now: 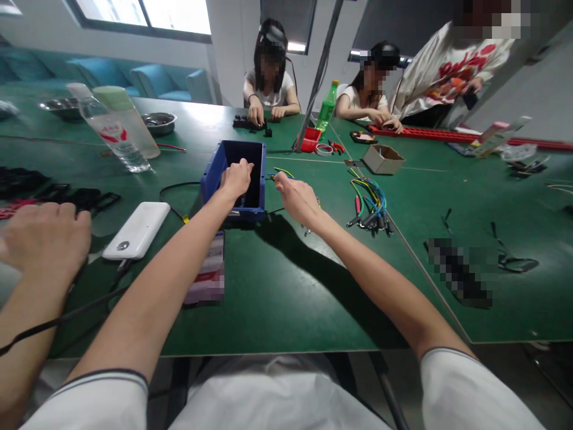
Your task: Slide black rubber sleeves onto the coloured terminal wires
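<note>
My left hand (236, 181) reaches over the near part of a blue plastic bin (210, 179). Its fingers are closed together, and what they hold, if anything, is hidden. Just right of the bin, my right hand (296, 196) is pinched, its fingertips at thin yellow and blue wires (283, 172). Small metal wire ends (307, 230) show below this hand, partly covered by it. Farther right lies a bundle of coloured wires (369, 200) in yellow, green and blue, with dark ends gathered toward me. A purple-pink phone-like slab (208, 272) lies beside my left forearm.
Another person's closed hand (47, 242) rests at far left by a white power bank (136, 232) with a cable. Bottles (119, 134) stand behind. A cardboard box (384, 160), red bin (310, 140) and green bottle (328, 106) stand farther back. Several people work across the table.
</note>
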A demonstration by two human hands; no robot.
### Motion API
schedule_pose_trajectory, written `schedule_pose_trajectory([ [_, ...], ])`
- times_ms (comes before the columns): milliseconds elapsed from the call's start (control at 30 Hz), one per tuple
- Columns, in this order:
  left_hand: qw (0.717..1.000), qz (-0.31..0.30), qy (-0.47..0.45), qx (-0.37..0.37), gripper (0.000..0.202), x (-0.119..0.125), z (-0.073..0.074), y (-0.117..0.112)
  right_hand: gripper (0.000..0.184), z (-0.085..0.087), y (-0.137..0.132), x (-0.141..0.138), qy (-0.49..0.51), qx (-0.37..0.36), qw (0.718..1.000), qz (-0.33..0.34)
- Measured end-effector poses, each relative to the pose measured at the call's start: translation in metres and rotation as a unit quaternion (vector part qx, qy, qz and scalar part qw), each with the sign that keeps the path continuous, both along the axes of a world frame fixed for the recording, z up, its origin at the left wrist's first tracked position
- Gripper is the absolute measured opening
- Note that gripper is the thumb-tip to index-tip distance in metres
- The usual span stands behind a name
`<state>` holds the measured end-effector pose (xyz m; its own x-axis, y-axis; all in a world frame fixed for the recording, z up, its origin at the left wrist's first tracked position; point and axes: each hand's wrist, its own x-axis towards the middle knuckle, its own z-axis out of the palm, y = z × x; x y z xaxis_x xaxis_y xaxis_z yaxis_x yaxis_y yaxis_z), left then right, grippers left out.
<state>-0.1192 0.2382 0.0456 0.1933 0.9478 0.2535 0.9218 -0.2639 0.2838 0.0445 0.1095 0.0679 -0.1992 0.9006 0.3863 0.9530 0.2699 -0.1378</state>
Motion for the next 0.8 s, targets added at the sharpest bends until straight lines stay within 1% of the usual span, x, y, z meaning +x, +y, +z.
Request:
schedule_pose_trajectory([
  [67, 1.0, 0.003, -0.005, 0.003, 0.046, 0.0, 0.001, 0.0, 0.025, 0.009, 0.012, 0.002, 0.125, 0.065, 0.99, 0.013],
  [133, 1.0, 0.006, -0.006, 0.006, 0.042, 0.0, 0.0, 0.0, 0.024, 0.02, 0.024, 0.006, 0.245, 0.147, 0.958, 0.026],
  [200, 1.0, 0.005, -0.013, 0.014, 0.036, 0.0, 0.0, 0.002, 0.02, 0.032, 0.035, 0.013, 0.337, 0.236, 0.911, 0.031],
  [267, 0.999, 0.0, -0.032, 0.031, 0.033, 0.0, -0.001, 0.003, 0.014, 0.044, 0.041, 0.02, 0.433, 0.321, 0.841, 0.047],
  [333, 0.997, -0.011, -0.058, 0.049, 0.033, 0.001, -0.001, 0.004, 0.014, 0.055, 0.043, 0.027, 0.508, 0.356, 0.781, 0.071],
  [400, 0.994, -0.023, -0.084, 0.062, 0.033, 0.001, -0.003, 0.007, 0.017, 0.064, 0.04, 0.034, 0.564, 0.35, 0.742, 0.092],
  [433, 0.992, -0.03, -0.099, 0.067, 0.032, 0.002, -0.004, 0.008, 0.021, 0.068, 0.037, 0.037, 0.584, 0.334, 0.733, 0.101],
  [500, 0.989, -0.035, -0.122, 0.081, 0.03, 0.001, -0.007, 0.011, 0.021, 0.075, 0.033, 0.044, 0.606, 0.307, 0.723, 0.124],
  [533, 0.988, -0.035, -0.125, 0.084, 0.029, 0.001, -0.009, 0.012, 0.02, 0.078, 0.031, 0.048, 0.611, 0.288, 0.723, 0.145],
  [567, 0.987, -0.035, -0.128, 0.088, 0.028, 0.0, -0.009, 0.013, 0.018, 0.081, 0.03, 0.051, 0.614, 0.286, 0.716, 0.167],
  [600, 0.986, -0.036, -0.136, 0.094, 0.027, -0.001, -0.008, 0.012, 0.016, 0.084, 0.031, 0.054, 0.606, 0.277, 0.722, 0.185],
  [633, 0.982, -0.034, -0.152, 0.105, 0.026, -0.002, -0.006, 0.011, 0.018, 0.087, 0.032, 0.056, 0.601, 0.298, 0.715, 0.196],
  [667, 0.973, -0.029, -0.188, 0.128, 0.025, -0.003, -0.003, 0.01, 0.018, 0.088, 0.033, 0.058, 0.589, 0.313, 0.72, 0.194],
  [700, 0.959, -0.014, -0.235, 0.159, 0.024, -0.004, 0.001, 0.008, 0.017, 0.09, 0.034, 0.06, 0.569, 0.31, 0.743, 0.169],
  [733, 0.94, 0.01, -0.282, 0.194, 0.023, -0.006, 0.006, 0.005, 0.017, 0.09, 0.036, 0.061, 0.554, 0.28, 0.771, 0.144],
  [767, 0.919, 0.032, -0.323, 0.224, 0.022, -0.007, 0.011, 0.002, 0.017, 0.09, 0.037, 0.062, 0.55, 0.255, 0.786, 0.12],
  [800, 0.904, 0.036, -0.354, 0.238, 0.022, -0.008, 0.017, -0.003, 0.017, 0.089, 0.038, 0.063, 0.543, 0.228, 0.802, 0.1],
])
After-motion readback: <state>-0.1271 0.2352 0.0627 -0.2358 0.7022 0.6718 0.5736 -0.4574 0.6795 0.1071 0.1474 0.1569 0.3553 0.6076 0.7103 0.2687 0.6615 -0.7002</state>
